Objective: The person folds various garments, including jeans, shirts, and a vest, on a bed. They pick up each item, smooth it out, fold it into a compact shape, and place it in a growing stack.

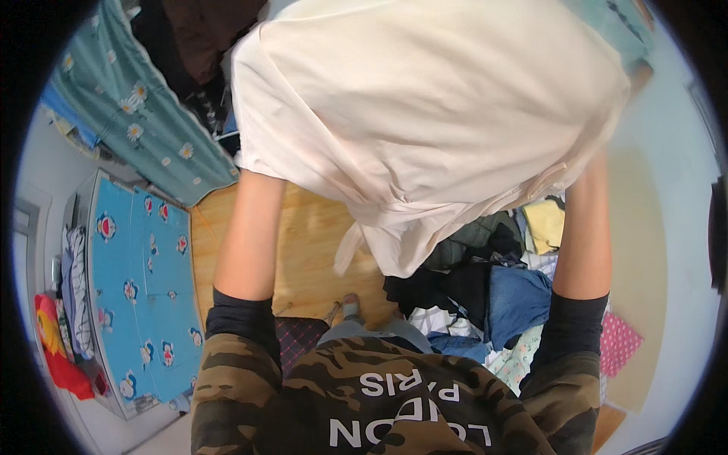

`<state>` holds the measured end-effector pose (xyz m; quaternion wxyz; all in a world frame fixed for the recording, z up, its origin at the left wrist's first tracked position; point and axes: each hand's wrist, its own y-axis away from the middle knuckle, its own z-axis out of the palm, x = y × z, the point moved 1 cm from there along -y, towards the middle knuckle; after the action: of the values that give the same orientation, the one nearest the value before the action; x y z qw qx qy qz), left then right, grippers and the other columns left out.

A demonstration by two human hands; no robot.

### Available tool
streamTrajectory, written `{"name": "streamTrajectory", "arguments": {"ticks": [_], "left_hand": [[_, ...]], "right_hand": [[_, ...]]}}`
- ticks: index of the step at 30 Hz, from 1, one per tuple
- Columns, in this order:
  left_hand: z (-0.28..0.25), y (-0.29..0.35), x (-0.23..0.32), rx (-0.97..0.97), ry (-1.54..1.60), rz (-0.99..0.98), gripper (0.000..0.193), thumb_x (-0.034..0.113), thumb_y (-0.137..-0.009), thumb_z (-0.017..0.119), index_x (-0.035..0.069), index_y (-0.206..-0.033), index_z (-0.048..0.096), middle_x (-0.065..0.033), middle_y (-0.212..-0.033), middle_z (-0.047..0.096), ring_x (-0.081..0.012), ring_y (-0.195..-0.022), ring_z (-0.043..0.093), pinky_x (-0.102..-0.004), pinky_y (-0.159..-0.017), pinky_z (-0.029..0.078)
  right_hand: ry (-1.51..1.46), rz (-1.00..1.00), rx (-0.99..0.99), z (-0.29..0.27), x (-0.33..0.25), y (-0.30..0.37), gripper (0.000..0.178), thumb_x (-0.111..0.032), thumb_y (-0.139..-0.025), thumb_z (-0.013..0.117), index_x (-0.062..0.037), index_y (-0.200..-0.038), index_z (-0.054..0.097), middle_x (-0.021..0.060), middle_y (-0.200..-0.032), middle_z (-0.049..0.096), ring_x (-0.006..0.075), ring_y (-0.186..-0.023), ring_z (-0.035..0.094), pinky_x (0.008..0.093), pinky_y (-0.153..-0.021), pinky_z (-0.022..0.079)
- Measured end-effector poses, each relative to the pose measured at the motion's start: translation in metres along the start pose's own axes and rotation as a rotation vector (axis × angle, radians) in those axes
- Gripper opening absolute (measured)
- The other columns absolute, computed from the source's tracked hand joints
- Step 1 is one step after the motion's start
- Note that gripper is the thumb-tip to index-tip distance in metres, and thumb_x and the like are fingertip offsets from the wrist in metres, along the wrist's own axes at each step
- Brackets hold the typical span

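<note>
A cream garment [432, 98] of thin cloth is spread wide and raised in front of me, filling the upper middle of the head view. Its lower part gathers into folds, and a narrow tie strip [349, 249] dangles on the left. My left forearm [250, 235] goes up under its left edge, and my right forearm [588, 235] passes behind its right edge. The cloth covers both hands, so their fingers and grip are hidden. The garment hangs between my arms, above the floor and apart from the clothes below.
A heap of clothes with blue denim [519, 303], black cloth [447, 288] and a yellow piece [544, 226] lies at the right. On the left stand a blue cartoon-patterned cabinet [144, 280] and a green daisy curtain [144, 114]. Wooden floor [311, 265] shows between. A dark quilted seat [299, 337] is close to my legs.
</note>
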<state>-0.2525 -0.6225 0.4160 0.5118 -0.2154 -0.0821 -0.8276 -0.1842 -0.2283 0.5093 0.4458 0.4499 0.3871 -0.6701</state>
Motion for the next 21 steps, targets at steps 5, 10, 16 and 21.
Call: {"name": "streamTrajectory", "arguments": {"ticks": [5,10,16,21], "left_hand": [[-0.044,0.062,-0.023,0.245,0.071,-0.121,0.051,0.041,-0.09,0.038,0.006,-0.128,0.037,-0.0064,-0.126,0.046,-0.0219,-0.111,0.047,-0.0367,-0.092,0.041],[-0.048,0.111,-0.069,0.683,-0.244,-0.11,0.043,0.038,-0.09,0.041,0.007,-0.12,0.047,-0.0062,-0.119,0.052,-0.019,-0.104,0.052,-0.035,-0.087,0.044],[0.048,0.058,0.061,0.1,-0.273,0.073,0.046,0.033,-0.09,0.037,-0.002,-0.12,0.043,-0.0229,-0.118,0.048,-0.0333,-0.106,0.051,-0.0453,-0.092,0.043],[-0.043,0.044,-0.008,0.374,0.035,0.098,0.054,0.038,-0.087,0.042,-0.003,-0.123,0.039,-0.0214,-0.122,0.045,-0.0314,-0.106,0.052,-0.0419,-0.092,0.042]], "right_hand": [[-0.026,0.169,-0.087,0.022,0.06,-0.022,0.052,-0.04,-0.09,0.032,-0.0032,-0.127,0.037,0.0133,-0.123,0.046,0.0241,-0.11,0.047,0.0365,-0.094,0.038],[-0.034,0.365,-0.151,0.029,0.131,-0.029,0.053,-0.042,-0.091,0.032,-0.0035,-0.127,0.037,0.0133,-0.124,0.046,0.024,-0.111,0.047,0.0364,-0.094,0.038],[-0.092,0.503,-0.255,0.028,0.174,-0.067,0.055,-0.044,-0.091,0.031,-0.0039,-0.128,0.036,0.0133,-0.124,0.046,0.0239,-0.111,0.047,0.0363,-0.095,0.038],[-0.302,0.831,-0.261,0.003,0.245,-0.018,0.056,-0.045,-0.091,0.03,-0.0042,-0.129,0.035,0.0133,-0.124,0.046,0.0238,-0.111,0.047,0.0362,-0.095,0.038]]}}
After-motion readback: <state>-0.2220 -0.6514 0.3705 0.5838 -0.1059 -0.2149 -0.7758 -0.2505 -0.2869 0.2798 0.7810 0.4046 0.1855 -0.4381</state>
